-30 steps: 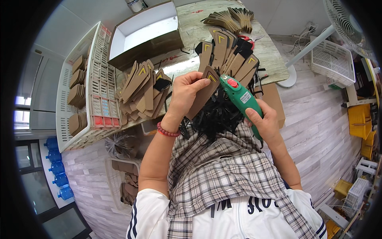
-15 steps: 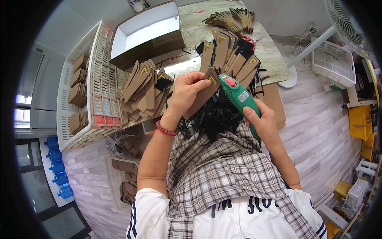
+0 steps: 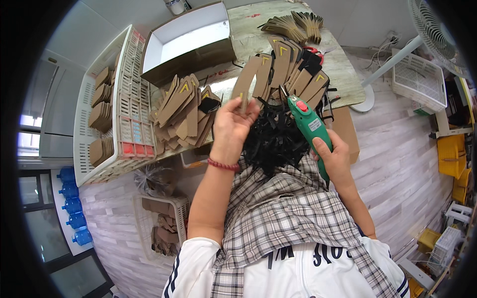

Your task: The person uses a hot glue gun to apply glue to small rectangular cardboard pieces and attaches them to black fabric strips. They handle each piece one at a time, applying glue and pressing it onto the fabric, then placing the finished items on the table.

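My left hand (image 3: 231, 128) pinches one end of a curved brown strip (image 3: 247, 74) with a small yellow mark near my fingers. The strip stands up over the table's near edge, and its far end comes close to other strips. My right hand (image 3: 334, 153) is wrapped round green electric scissors (image 3: 309, 118) with a red button; their tip points up and left, apart from the held strip. Between my hands, a heap of black trimmings (image 3: 276, 141) lies over my checked apron (image 3: 278, 213). Beyond it, brown strips with yellow chevrons (image 3: 282, 57) are fanned out on the table.
More brown strips (image 3: 181, 107) are piled at the table's left, beside a white crate (image 3: 94, 166) holding stacked pieces. An open box (image 3: 191, 62) stands behind them. Bundled strips (image 3: 285, 29) and red-handled scissors (image 3: 314, 50) lie farther back. A fan (image 3: 395, 54) stands right.
My left hand has turned and swung the brown strip from beside the scissors' tip to upright, away from the blades. The electric scissors have shifted slightly right and down.
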